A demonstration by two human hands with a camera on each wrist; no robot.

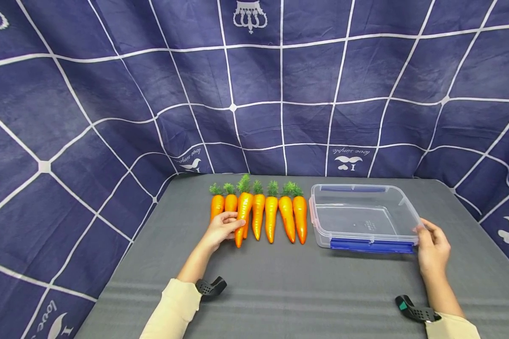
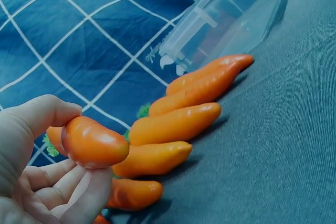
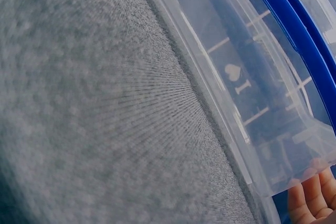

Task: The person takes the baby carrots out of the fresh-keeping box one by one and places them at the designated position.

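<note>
My left hand (image 1: 221, 230) pinches an orange carrot (image 1: 243, 212) with a green leafy top between thumb and fingers. In the left wrist view this carrot (image 2: 97, 142) is held above the others, tip toward the camera. Several more carrots (image 1: 271, 219) lie side by side in a row, tops pointing away; two carrots (image 1: 231, 202) to the left are partly hidden by the hand. On the right, my right hand (image 1: 434, 247) grips the right edge of a clear plastic container (image 1: 365, 219), its thumb at the rim. In the right wrist view, fingertips (image 3: 315, 192) touch the container's end wall.
The container is lidless at the top and has a blue latch (image 1: 372, 246) along its front. Everything lies on a grey tabletop (image 1: 280, 287). Behind and beside it hangs a dark blue curtain (image 1: 305, 75) with white lines.
</note>
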